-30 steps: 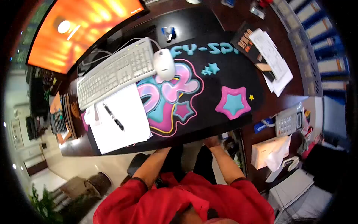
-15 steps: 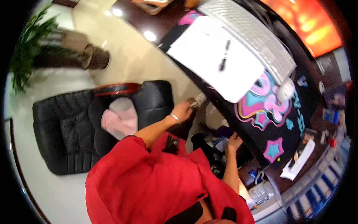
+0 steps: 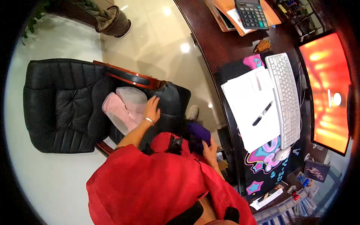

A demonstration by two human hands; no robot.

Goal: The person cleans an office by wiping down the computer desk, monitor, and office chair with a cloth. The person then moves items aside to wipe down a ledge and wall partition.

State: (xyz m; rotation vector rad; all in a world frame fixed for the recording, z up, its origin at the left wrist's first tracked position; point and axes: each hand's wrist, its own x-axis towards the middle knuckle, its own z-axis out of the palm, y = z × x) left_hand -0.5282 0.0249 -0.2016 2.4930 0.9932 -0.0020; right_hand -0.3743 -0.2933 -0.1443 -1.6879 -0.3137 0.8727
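Note:
My left hand [image 3: 152, 111], with a bracelet at the wrist, is held out over the black leather office chair [image 3: 75, 107]. Its fingers are stretched and nothing shows in them. Beside it on the chair lies a pink and grey cushion [image 3: 125, 108]. My right hand [image 3: 210, 150] is low by the desk's edge, fingers closed on a dark purple, soft-looking thing [image 3: 199, 133] whose kind I cannot make out. A light shoe [image 3: 193, 112] shows on the floor just beyond it.
On the dark desk [image 3: 210, 48] to the right are paper sheets [image 3: 247, 108] with a black pen [image 3: 262, 113], a white keyboard [image 3: 284, 97], a mouse [image 3: 282, 154], a calculator [image 3: 252, 17] and a lit monitor [image 3: 325, 93]. A potted plant [image 3: 115, 24] stands at the upper left.
My view has turned, so the desk appears farther right. My left hand has moved away from the desk's edge to over the chair. My right hand has come back from under the desk, holding the purple thing.

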